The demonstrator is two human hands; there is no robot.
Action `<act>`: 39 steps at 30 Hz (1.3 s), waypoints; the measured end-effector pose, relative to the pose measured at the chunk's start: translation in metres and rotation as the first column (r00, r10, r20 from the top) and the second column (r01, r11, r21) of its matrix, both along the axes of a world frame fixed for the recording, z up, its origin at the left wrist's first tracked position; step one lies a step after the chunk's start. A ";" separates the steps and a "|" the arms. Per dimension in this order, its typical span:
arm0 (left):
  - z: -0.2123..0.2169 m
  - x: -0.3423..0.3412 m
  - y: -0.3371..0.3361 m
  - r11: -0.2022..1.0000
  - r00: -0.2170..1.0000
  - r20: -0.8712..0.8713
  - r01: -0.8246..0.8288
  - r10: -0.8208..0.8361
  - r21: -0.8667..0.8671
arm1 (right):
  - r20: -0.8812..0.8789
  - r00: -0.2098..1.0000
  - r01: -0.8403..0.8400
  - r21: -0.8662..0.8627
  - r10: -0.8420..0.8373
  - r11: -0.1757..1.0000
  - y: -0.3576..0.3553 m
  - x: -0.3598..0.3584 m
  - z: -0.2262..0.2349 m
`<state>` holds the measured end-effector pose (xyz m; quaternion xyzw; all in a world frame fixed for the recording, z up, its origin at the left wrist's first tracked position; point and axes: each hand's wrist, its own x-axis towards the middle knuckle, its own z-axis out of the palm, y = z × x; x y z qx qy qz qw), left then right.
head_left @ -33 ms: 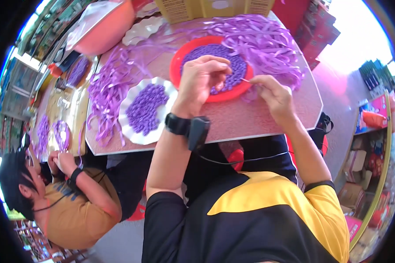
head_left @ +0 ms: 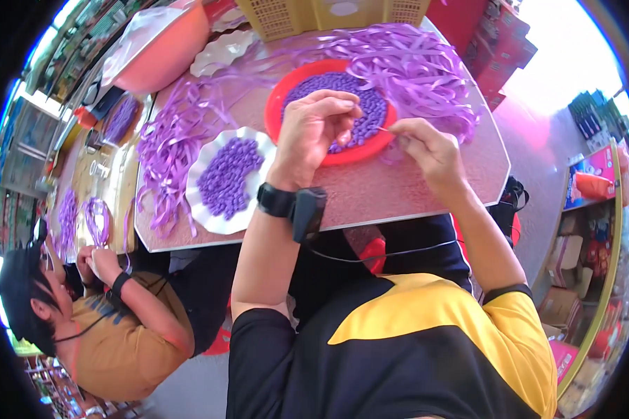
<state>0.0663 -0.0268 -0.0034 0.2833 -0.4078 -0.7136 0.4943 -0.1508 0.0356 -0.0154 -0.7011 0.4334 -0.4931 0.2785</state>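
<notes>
My left hand [head_left: 316, 129] hangs over the near side of a red plate [head_left: 275, 98], its fingers curled in and pressed together; what they hold, if anything, is hidden. Purple beads [head_left: 321, 85] fill that plate. At the plate's right edge my right hand [head_left: 430, 150] pinches a thin, needle-like piece [head_left: 384, 129] between thumb and finger, its tip pointing toward the left hand. A white scalloped dish [head_left: 197, 209] with more purple beads [head_left: 227, 174] stands left of my left wrist.
Purple ribbons [head_left: 419, 70] lie heaped behind the red plate, and more ribbons [head_left: 168, 150] spread along the table's left side. A yellow crate [head_left: 300, 17] and a pink basin [head_left: 164, 59] stand at the back. At left, a co-worker [head_left: 119, 328] handles purple strands at another table.
</notes>
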 end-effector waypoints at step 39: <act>-0.012 -0.020 -0.003 0.959 0.993 0.116 0.054 -0.023 -0.278 | 0.052 0.998 0.038 -0.248 -0.026 0.968 -0.020 0.009 0.008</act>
